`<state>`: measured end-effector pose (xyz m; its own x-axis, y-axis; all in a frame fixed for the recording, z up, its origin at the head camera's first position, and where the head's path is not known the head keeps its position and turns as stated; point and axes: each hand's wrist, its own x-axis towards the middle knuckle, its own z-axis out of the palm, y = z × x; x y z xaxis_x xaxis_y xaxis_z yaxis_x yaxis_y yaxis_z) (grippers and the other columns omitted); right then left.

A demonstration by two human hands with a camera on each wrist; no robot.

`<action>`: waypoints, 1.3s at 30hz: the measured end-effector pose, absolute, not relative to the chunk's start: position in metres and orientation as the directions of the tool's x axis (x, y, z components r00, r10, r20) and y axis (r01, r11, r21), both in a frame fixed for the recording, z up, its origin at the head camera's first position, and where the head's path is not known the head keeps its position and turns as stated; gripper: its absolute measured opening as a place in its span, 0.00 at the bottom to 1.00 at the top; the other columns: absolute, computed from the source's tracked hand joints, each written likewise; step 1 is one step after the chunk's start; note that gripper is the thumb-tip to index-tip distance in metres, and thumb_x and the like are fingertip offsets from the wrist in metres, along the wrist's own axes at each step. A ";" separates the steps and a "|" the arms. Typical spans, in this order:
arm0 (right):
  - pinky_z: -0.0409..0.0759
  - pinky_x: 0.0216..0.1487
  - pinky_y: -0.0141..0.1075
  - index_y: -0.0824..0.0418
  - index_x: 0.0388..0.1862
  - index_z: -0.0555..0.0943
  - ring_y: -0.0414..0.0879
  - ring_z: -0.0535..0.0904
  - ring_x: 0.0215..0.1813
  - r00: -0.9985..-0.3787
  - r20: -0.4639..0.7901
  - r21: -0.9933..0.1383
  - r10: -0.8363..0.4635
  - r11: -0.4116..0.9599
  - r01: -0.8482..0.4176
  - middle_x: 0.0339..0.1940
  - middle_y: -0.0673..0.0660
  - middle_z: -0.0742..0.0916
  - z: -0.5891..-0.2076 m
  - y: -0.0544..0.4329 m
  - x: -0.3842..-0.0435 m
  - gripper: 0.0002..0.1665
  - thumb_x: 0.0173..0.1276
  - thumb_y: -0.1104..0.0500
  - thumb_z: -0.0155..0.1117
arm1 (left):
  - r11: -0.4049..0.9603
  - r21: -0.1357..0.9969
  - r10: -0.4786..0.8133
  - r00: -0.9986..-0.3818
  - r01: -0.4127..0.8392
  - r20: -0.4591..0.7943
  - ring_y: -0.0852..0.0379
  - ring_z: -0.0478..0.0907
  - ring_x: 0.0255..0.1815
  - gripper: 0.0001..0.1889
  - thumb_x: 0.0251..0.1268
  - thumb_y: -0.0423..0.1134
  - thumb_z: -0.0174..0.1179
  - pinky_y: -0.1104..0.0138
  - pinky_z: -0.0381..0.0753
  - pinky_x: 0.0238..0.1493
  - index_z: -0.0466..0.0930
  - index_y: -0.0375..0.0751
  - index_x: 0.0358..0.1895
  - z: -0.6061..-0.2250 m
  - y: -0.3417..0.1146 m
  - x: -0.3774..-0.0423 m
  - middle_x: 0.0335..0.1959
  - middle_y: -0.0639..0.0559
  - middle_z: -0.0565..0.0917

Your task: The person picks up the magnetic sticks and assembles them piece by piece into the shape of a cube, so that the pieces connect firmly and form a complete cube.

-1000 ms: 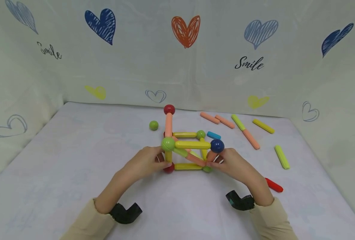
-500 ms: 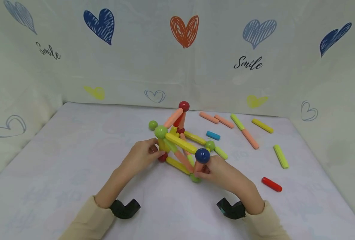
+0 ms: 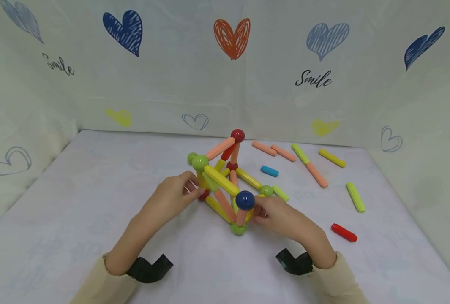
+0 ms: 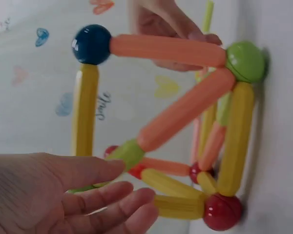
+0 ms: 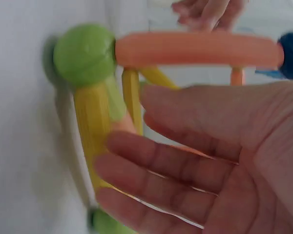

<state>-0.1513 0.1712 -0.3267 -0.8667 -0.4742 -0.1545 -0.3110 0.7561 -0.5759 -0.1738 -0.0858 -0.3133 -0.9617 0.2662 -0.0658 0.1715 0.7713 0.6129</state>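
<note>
A frame of magnetic rods and balls stands on the table between both hands. Its blue ball (image 3: 245, 200) tops a short orange rod (image 5: 195, 48) rising from a green ball (image 3: 238, 229) at the near corner. A red ball (image 3: 238, 135) is at the frame's highest point. My left hand (image 3: 171, 192) is at the left side, its loosely extended fingers beside an upright yellow rod (image 4: 180, 207) above a lower red ball (image 4: 222, 212). On the right, my right hand (image 3: 279, 215) has relaxed, spread fingers beside a yellow rod (image 5: 93, 131); no grip shows.
Loose rods lie to the right: a blue rod (image 3: 269, 171), a red rod (image 3: 344, 232), a yellow rod (image 3: 332, 158), a light green rod (image 3: 355, 197) and several orange ones. A loose green ball (image 3: 192, 158) sits behind the frame's left side. A heart-printed cloth (image 3: 171, 84) hangs behind.
The frame has turned, its blue-ball corner swinging toward the person and left, and its top red ball moving right. The right hand's fingers have come off the short orange rod.
</note>
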 end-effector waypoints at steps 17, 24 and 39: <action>0.76 0.51 0.46 0.63 0.56 0.76 0.51 0.74 0.48 -0.955 -0.042 -0.518 -0.294 0.824 -0.230 0.55 0.64 0.75 -0.352 0.201 -0.174 0.19 0.65 0.65 0.57 | 0.536 0.738 0.579 -0.815 0.411 0.033 0.66 0.71 0.19 0.13 0.58 0.43 0.63 0.73 0.74 0.23 0.77 0.43 0.44 -0.330 -0.036 -0.143 0.18 0.60 0.76; 0.75 0.55 0.49 0.60 0.57 0.76 0.54 0.75 0.52 -0.959 -0.057 -0.496 -0.277 0.842 -0.214 0.53 0.63 0.76 -0.354 0.199 -0.174 0.20 0.65 0.65 0.58 | 0.580 0.675 0.542 -0.834 0.456 0.098 0.68 0.70 0.18 0.08 0.57 0.43 0.65 0.74 0.71 0.21 0.79 0.46 0.37 -0.331 -0.033 -0.141 0.16 0.63 0.75; 0.75 0.38 0.37 0.54 0.48 0.79 0.46 0.71 0.35 -0.950 -0.250 -0.376 -0.187 0.923 -0.083 0.39 0.56 0.78 -0.339 0.186 -0.167 0.15 0.62 0.58 0.64 | 0.671 0.641 0.463 -0.886 0.371 0.028 0.64 0.72 0.25 0.08 0.56 0.41 0.65 0.76 0.74 0.26 0.78 0.44 0.37 -0.321 -0.053 -0.153 0.21 0.60 0.77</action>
